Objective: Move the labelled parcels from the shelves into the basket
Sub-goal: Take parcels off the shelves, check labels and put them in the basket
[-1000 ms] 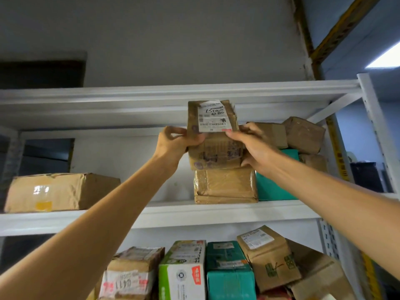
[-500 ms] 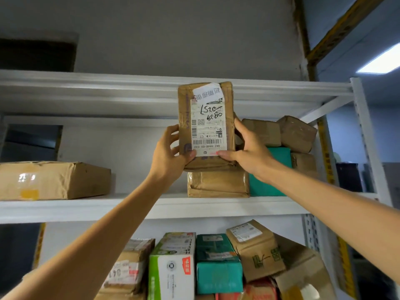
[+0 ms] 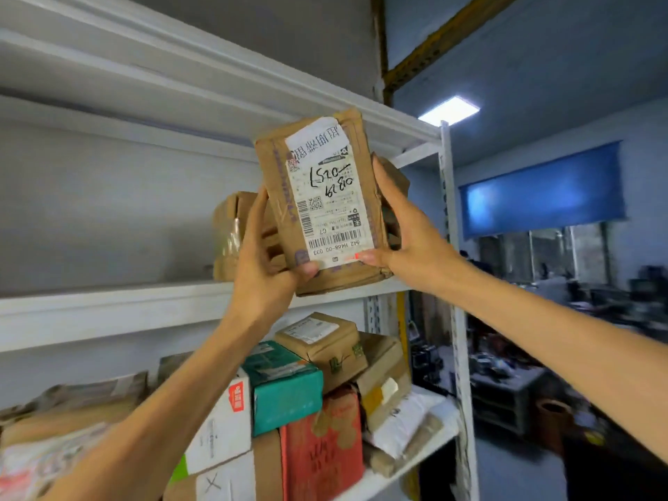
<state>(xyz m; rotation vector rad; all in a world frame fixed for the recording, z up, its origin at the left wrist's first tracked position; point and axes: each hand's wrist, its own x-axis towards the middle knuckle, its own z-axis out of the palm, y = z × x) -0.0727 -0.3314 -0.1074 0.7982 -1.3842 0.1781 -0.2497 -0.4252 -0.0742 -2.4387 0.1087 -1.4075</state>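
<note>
A brown paper parcel (image 3: 325, 197) with a white shipping label and black handwriting is held upright in front of the upper shelf (image 3: 126, 305). My left hand (image 3: 264, 269) grips its lower left edge. My right hand (image 3: 408, 233) holds its right side, thumb on the label's bottom. Another brown parcel (image 3: 231, 233) stays on the shelf behind my left hand. No basket is in view.
The lower shelf holds several parcels: a teal box (image 3: 285, 388), a red box (image 3: 325, 450), a white box (image 3: 220, 428) and a brown labelled parcel (image 3: 321, 341). A white shelf upright (image 3: 452, 283) stands to the right. Beyond it lies a room with cluttered desks.
Both hands have lifted the labelled parcel off the stack and turned its label towards me. The view has swung to the right, past the shelf's end.
</note>
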